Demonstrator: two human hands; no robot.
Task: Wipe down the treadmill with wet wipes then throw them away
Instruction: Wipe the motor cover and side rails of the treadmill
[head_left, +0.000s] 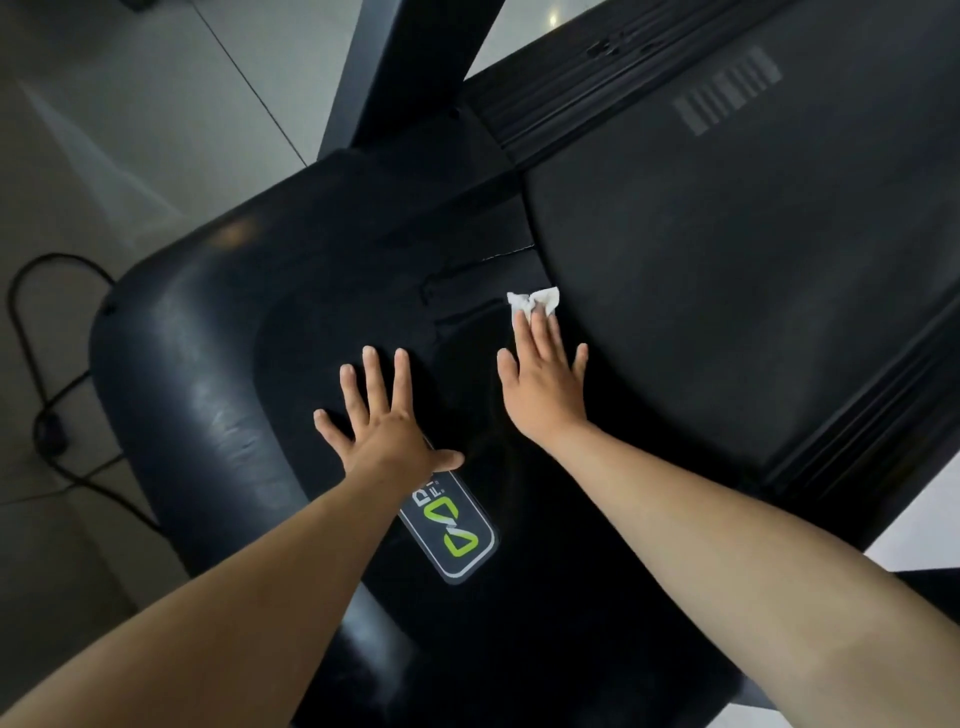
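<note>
Mid-wipe: right hand (543, 382) flat-fingered, pressing wet wipe (532, 303) on treadmill (218, 338) hood, frame centre; left hand (382, 415) splayed, empty. Belt, disposal pending.

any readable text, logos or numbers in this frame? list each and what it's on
On the badge on the cover: white lettering, mostly hidden under the left hand, too cut off to read.
Same badge: green emblem, a symbol, no letters.
On the belt: a row of grey bars, no text.
On the wipe: nothing printed.
Nothing else legible.
</note>
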